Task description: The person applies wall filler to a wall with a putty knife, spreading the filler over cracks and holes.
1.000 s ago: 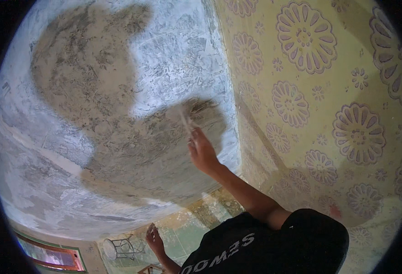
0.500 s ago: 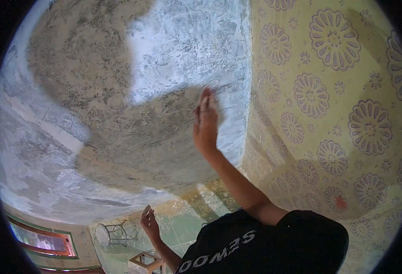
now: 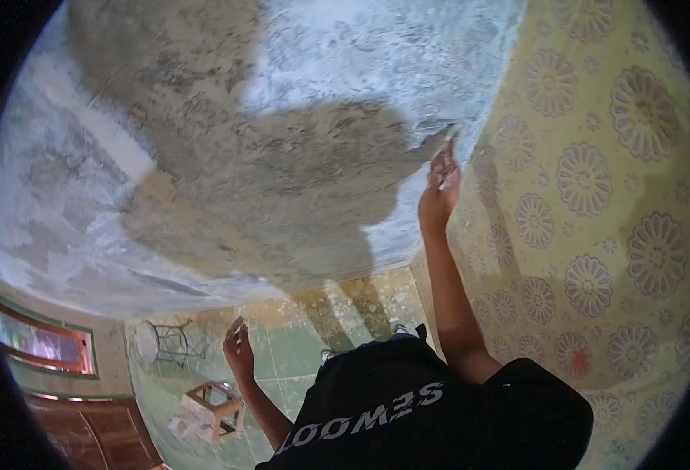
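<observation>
My right hand [image 3: 440, 184] is raised against the rough grey-white plastered wall [image 3: 321, 55], close to the corner with the patterned wall. Its whitened fingers are bent together; whatever they hold is too small and blurred to name. Lower and to the left, my left hand [image 3: 239, 352] hangs away from the wall, fingers loosely apart and pale with dust at the tips. No held thing shows in it. Shadows of my head and arm fall over the plaster.
On the right stands a yellow wall [image 3: 552, 141] with flower rosettes. A round-topped stool [image 3: 149, 342] and a wooden stool [image 3: 218, 403] stand on the green tiled floor [image 3: 286, 345]. A framed window [image 3: 47, 341] and a brown door [image 3: 98, 431] are at lower left.
My right hand has moved right along the plaster, nearer the corner, and its arm is straighter. My left hand stays low and off the wall. The view has shifted.
</observation>
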{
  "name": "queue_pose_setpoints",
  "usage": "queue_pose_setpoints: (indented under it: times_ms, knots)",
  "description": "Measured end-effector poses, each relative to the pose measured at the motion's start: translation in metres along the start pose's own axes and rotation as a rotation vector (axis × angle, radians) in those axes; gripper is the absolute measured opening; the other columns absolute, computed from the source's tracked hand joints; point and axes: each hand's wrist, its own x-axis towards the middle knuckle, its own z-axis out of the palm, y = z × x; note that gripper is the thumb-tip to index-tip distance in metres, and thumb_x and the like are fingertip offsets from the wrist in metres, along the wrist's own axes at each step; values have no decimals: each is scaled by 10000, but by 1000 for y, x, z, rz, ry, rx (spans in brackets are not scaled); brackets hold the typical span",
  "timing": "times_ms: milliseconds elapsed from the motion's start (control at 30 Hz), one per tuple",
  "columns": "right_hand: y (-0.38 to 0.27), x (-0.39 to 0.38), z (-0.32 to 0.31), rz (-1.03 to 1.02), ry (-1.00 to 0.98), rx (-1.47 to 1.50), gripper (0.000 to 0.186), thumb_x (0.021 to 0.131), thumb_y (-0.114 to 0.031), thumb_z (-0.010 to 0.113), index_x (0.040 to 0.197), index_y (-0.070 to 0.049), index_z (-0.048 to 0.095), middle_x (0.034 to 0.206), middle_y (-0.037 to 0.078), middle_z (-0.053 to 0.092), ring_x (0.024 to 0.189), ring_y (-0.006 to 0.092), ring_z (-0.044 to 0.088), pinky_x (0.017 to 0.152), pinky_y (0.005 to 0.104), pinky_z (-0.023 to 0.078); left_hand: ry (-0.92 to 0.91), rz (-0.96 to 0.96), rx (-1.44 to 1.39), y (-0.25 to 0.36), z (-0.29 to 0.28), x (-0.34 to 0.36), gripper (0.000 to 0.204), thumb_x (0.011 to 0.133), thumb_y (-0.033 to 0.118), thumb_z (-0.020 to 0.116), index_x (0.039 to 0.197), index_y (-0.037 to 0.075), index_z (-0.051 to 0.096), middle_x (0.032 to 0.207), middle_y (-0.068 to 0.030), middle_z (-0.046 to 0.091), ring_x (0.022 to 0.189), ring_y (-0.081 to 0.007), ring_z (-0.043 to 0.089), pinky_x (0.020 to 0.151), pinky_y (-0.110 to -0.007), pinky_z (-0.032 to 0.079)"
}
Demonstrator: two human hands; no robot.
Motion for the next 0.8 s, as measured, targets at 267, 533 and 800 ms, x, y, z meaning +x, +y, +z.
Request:
queue_pose_setpoints:
  times_ms: [267,533,800]
  knots:
    - [-49,-53,76,-254,-121,-308,762,872,49,506,1563,12,185,1555,279,284,1316,450,399,1118,493,296,72,-31,25,-3,-14,-12,276,996,190,590,1224,58,672,1139,-81,711,942,-149,676,722,-263,513]
    - [-81,-149,78,-197,-807,148,580,891,-6,510,1458,9,391,1485,279,384,1357,458,374,1131,493,324,-41,229,31,95,37,35,292,979,141,612,1241,15,638,1255,-132,657,1129,-246,629,871,-369,521]
    - [22,-108,-45,170,-694,153,497,984,-116,421,1461,21,395,1549,199,363,1417,341,376,1158,429,317,263,1343,252,381,41,128,464,901,99,687,1342,75,546,1481,-154,458,1424,-393,351,1116,-534,354]
